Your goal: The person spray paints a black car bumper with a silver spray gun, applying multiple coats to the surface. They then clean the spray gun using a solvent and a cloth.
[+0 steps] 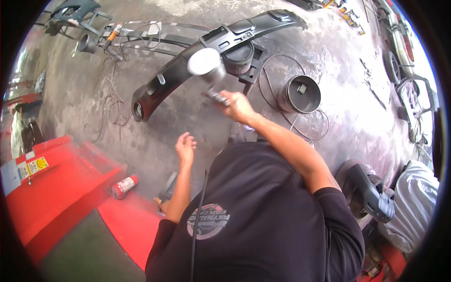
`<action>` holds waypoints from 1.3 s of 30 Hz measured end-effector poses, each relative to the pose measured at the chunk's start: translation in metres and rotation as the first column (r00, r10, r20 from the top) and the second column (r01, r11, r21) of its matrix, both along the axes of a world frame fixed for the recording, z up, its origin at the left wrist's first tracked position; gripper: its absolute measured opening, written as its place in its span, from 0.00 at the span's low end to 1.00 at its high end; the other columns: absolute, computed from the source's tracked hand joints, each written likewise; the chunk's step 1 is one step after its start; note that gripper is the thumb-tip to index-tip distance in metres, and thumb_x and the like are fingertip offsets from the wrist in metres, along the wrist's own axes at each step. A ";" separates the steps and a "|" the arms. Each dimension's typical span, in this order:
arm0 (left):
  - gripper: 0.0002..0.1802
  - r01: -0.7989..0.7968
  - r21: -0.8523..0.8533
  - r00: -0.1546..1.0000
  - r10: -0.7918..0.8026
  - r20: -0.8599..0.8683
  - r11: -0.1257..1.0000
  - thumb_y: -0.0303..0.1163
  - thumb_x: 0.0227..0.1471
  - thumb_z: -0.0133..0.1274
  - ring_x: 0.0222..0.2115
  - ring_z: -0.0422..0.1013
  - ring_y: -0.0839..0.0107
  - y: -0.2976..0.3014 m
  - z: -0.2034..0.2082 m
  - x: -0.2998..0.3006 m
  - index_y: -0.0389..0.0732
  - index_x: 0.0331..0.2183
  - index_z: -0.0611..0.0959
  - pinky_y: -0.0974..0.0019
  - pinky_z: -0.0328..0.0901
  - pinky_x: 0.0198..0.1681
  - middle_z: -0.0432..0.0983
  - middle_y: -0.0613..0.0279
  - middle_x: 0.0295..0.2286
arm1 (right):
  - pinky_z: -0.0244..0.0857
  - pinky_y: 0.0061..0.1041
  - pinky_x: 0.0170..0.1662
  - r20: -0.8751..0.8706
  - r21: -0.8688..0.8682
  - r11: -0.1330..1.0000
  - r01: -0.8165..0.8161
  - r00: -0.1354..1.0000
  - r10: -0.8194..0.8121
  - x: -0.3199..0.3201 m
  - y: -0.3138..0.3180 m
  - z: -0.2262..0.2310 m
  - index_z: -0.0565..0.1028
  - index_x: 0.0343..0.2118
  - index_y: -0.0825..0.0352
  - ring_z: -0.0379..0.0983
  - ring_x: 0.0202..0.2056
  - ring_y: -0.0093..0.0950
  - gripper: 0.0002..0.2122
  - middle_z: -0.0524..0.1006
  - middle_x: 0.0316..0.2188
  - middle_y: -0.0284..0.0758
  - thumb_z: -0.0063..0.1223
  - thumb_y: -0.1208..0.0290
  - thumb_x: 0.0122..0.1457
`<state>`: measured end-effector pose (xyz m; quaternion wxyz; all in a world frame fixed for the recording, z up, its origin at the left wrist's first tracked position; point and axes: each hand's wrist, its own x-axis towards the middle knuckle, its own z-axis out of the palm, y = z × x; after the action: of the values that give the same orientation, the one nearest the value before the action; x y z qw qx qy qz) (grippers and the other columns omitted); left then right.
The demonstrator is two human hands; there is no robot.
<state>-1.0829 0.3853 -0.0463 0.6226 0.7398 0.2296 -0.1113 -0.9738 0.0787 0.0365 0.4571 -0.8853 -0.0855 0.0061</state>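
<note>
My right hand is closed around the handle of a spray gun, whose pale round cup points away from me. The cup and gun body look slightly blurred. Behind the cup, a long black car bumper stretches from lower left to upper right, and the cup hides part of it. Whether the gun touches the bumper I cannot tell. Off to the left, my left hand hangs in the air with loosely curled, parted fingers and nothing in it.
A dark drum and a stand are under the bumper. An open bucket sits to the right, with a hose looping around it. At left, a red can lies on a red surface. Car parts lie at right.
</note>
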 end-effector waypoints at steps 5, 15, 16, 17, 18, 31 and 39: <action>0.18 -0.120 0.124 0.959 0.083 0.271 0.985 0.33 0.70 0.53 0.27 0.78 0.74 0.012 0.083 0.058 0.35 0.56 0.80 0.71 0.74 0.29 0.82 0.59 0.37 | 0.73 0.48 0.44 0.025 0.050 0.945 -0.323 0.946 0.322 -0.027 0.019 0.026 0.81 0.50 0.61 0.80 0.43 0.50 0.17 0.83 0.40 0.43 0.67 0.60 0.60; 0.44 0.538 0.603 0.519 -0.795 0.314 0.589 0.43 0.50 0.72 0.51 0.76 0.48 -0.141 0.219 0.082 0.36 0.64 0.74 0.54 0.73 0.51 0.69 0.46 0.57 | 0.76 0.44 0.43 -0.150 -0.307 0.940 -0.150 0.983 0.108 -0.129 -0.095 0.042 0.76 0.59 0.64 0.82 0.41 0.45 0.25 0.82 0.43 0.41 0.63 0.70 0.57; 0.45 0.552 0.612 0.489 -0.814 0.313 0.566 0.41 0.50 0.73 0.50 0.76 0.52 -0.157 0.223 0.078 0.36 0.64 0.74 0.56 0.74 0.49 0.69 0.47 0.57 | 0.76 0.44 0.43 -0.155 -0.319 0.938 -0.138 0.984 0.092 -0.140 -0.105 0.050 0.75 0.60 0.64 0.82 0.41 0.45 0.26 0.82 0.42 0.41 0.62 0.71 0.56; 0.45 0.576 0.613 0.454 -0.835 0.311 0.541 0.39 0.49 0.74 0.48 0.76 0.56 -0.175 0.224 0.073 0.36 0.65 0.74 0.59 0.75 0.48 0.69 0.48 0.57 | 0.76 0.44 0.42 -0.172 -0.335 0.934 -0.122 0.983 0.067 -0.154 -0.116 0.054 0.75 0.60 0.65 0.82 0.40 0.45 0.26 0.82 0.42 0.41 0.61 0.72 0.55; 0.47 0.602 0.625 0.417 -0.863 0.284 0.497 0.39 0.47 0.74 0.49 0.77 0.54 -0.191 0.225 0.070 0.35 0.64 0.74 0.56 0.75 0.49 0.69 0.47 0.57 | 0.76 0.43 0.41 -0.184 -0.338 0.938 -0.080 0.983 0.017 -0.169 -0.127 0.048 0.75 0.60 0.66 0.82 0.38 0.45 0.27 0.81 0.41 0.41 0.61 0.74 0.55; 0.42 0.712 0.668 0.030 -0.960 0.280 0.217 0.37 0.40 0.74 0.42 0.78 0.53 -0.388 0.247 -0.024 0.36 0.57 0.78 0.56 0.74 0.43 0.74 0.50 0.49 | 0.74 0.43 0.45 -0.089 -0.297 0.887 0.353 0.915 -0.394 -0.344 -0.250 0.048 0.77 0.59 0.63 0.80 0.42 0.45 0.28 0.81 0.42 0.40 0.61 0.77 0.50; 0.46 0.948 0.237 0.157 -0.961 0.230 0.212 0.32 0.43 0.75 0.43 0.76 0.71 -0.456 0.268 -0.078 0.38 0.64 0.76 0.67 0.74 0.42 0.74 0.59 0.51 | 0.75 0.39 0.47 -0.145 0.015 0.890 0.456 0.882 -0.449 -0.421 -0.312 0.036 0.78 0.58 0.61 0.81 0.42 0.44 0.26 0.82 0.43 0.40 0.67 0.74 0.53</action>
<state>-1.1607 -0.0707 0.2214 0.4281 0.7366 -0.3912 -0.3481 -1.3947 -0.2332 0.0724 0.4721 -0.8668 0.1551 -0.0420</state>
